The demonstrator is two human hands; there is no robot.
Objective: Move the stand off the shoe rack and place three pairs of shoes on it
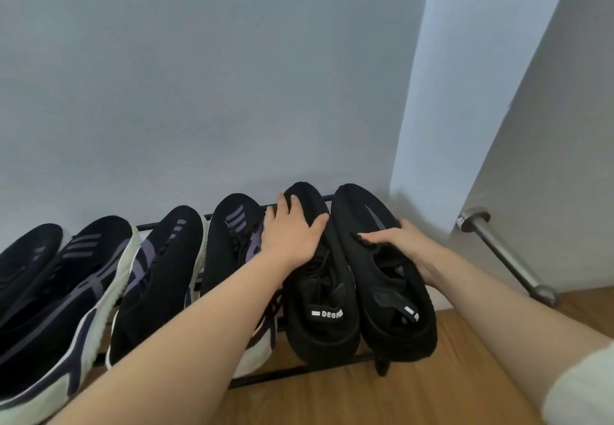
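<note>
A black metal shoe rack [299,373] stands against the wall, low in view. On its right end lies a pair of plain black knit shoes, toes to the wall. My left hand [292,230] lies flat on the left black shoe [319,318], fingers spread over its toe. My right hand [403,245] grips the right black shoe [395,321] at its outer side, thumb over the collar. Left of them sit two pairs of black sneakers with purple stripes and white soles [159,278] [59,295]. No stand is in view.
The grey wall [216,75] is right behind the rack. A white door [548,158] with a long metal handle [505,255] stands to the right. Wooden floor [398,398] lies in front of the rack.
</note>
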